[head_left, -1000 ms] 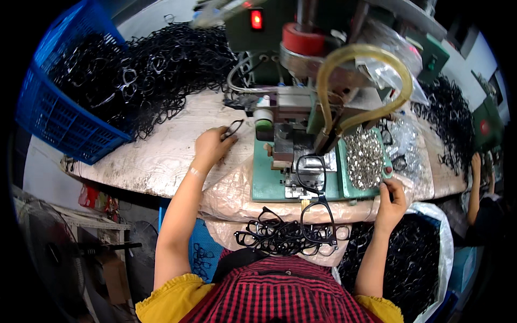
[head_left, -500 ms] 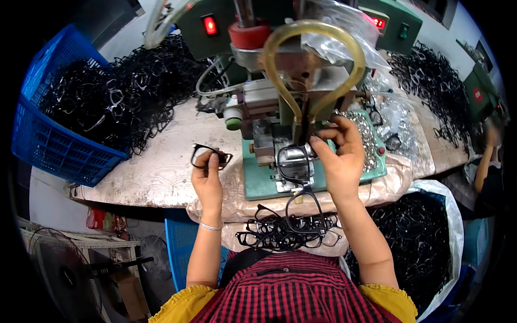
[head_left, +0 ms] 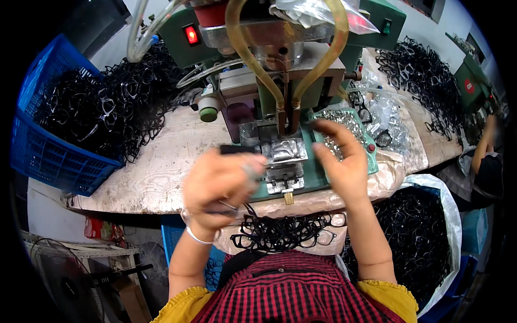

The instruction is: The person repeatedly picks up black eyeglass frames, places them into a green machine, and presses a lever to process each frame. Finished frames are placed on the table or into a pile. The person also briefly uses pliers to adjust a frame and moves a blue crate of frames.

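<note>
My left hand [head_left: 218, 188], smeared by motion, is at the left front of the green press machine. It is closed around a black eyeglass frame [head_left: 222, 209]; a rim shows below the fingers and a dark bar sticks out above them. My right hand [head_left: 344, 167] hovers right of the machine's metal fixture [head_left: 285, 151], thumb and fingers apart with nothing between them. Beyond its fingers lies a green tray [head_left: 372, 161] of small shiny metal parts. Two copper-coloured tips [head_left: 288, 121] stand over the fixture, where no eyeglass frame sits. Several black eyeglass frames [head_left: 283, 231] lie piled in front of me.
On the left, a blue crate [head_left: 59, 167] holds tangled black frames, with a heap [head_left: 134, 91] beside it. A white-lined sack [head_left: 455, 237] of frames stands at right. More frames [head_left: 425, 81] and plastic bags [head_left: 398, 124] lie beyond the tray. Another person's arm [head_left: 487, 137] shows far right.
My left hand has moved right to the machine's front. The eyeglass frame at the fixture is gone from there. My right hand has come away from the tips and opened. The view has shifted slightly.
</note>
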{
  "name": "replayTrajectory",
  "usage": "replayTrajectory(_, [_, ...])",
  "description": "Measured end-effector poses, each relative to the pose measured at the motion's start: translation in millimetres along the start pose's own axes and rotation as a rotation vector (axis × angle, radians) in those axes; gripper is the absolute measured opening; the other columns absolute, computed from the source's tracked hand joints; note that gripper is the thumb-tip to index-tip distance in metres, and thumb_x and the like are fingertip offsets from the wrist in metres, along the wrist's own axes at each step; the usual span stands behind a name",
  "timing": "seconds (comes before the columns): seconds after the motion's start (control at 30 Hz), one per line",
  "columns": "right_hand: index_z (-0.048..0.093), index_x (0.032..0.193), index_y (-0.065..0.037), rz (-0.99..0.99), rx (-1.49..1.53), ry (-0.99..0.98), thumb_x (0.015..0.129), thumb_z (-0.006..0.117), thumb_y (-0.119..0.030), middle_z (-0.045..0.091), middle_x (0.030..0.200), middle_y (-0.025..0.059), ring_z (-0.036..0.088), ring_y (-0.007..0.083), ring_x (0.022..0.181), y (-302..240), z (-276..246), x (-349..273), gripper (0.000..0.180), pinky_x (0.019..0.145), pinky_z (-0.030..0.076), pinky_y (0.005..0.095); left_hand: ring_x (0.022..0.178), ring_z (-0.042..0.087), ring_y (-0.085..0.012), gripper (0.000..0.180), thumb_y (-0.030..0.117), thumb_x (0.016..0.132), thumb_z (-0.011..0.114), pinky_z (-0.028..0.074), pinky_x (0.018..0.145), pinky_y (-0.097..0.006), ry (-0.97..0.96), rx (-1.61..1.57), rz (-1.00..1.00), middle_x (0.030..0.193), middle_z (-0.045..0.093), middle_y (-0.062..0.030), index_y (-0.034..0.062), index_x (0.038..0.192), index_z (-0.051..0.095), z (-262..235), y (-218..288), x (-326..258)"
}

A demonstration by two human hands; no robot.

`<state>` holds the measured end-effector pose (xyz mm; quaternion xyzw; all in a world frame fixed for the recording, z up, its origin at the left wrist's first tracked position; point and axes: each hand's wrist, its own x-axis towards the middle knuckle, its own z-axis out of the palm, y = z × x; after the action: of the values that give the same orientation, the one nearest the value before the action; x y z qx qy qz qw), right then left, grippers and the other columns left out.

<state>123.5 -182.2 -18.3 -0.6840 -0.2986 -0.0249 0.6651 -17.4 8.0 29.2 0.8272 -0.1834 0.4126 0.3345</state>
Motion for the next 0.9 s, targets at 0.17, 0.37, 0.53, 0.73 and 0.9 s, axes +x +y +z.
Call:
replayTrajectory(0.17, [0.068,0.096,-0.004,-0.124,-0.686,0.225,0.077,0.068,-0.009,0.064,0.112,0.0176,0.057,0.0349,0.111,95.5,-66.6,-2.2,0.019,0.096,0.044,0.0415,0.068,0.059,-0.019,0.021,0.016,0.068,0.077,0.051,0.082,-0.041,-0.25,0.126,0.179,0.101,0.072,-0.0035,0.0119,0.089,0.074,32.5,-9.6,-5.0])
replayTrajectory(0.37, [0.07,0.101,-0.015,-0.346,-1.039,-0.161,0.08,0.069,-0.02,0.052,0.133,0.0151,0.048,0.0341,0.123,88.8,-51.9,-8.7,0.022,0.099,0.041,0.043,0.071,0.061,-0.017,0.021,0.019,0.075,0.078,0.051,0.083,-0.04,-0.178,0.149,0.23,0.102,0.072,-0.0058,0.011,0.093,0.072,38.7,-18.5,-24.3])
replayTrajectory(0.53, [0.071,0.093,-0.012,-0.434,-1.016,0.003,0.08,0.07,-0.019,0.067,0.108,0.0085,0.062,0.0295,0.1,98.7,-73.4,-3.2,0.015,0.088,0.048,0.0366,0.1,0.066,-0.0235,0.044,0.022,0.073,0.08,0.049,0.094,-0.037,-0.356,0.164,-0.417,0.114,0.067,-0.015,0.0018,0.11,0.067,-16.0,19.7,-79.9])
replayTrajectory(0.73, [0.071,0.098,-0.012,-0.424,-0.937,0.004,0.085,0.065,-0.019,0.069,0.099,0.0084,0.064,0.0279,0.092,103.2,-82.4,9.2,0.016,0.082,0.05,0.0368,0.129,0.045,-0.0358,0.088,0.036,0.076,0.079,0.035,0.109,-0.041,-0.813,-0.079,-1.199,0.136,0.048,-0.0265,-0.0046,0.141,0.037,-13.0,-3.5,-203.3])
replayTrajectory(0.9, [0.072,0.105,-0.008,-0.17,-0.684,-0.004,0.09,0.064,-0.022,0.072,0.097,0.0075,0.067,0.0149,0.09,75.6,-79.3,10.7,0.022,0.08,0.049,0.026,0.136,0.035,-0.0394,0.108,0.053,0.07,0.079,0.028,0.114,-0.04,-0.776,-0.395,-0.975,0.145,0.033,-0.0327,-0.0126,0.14,0.03,153.3,22.0,-174.2])
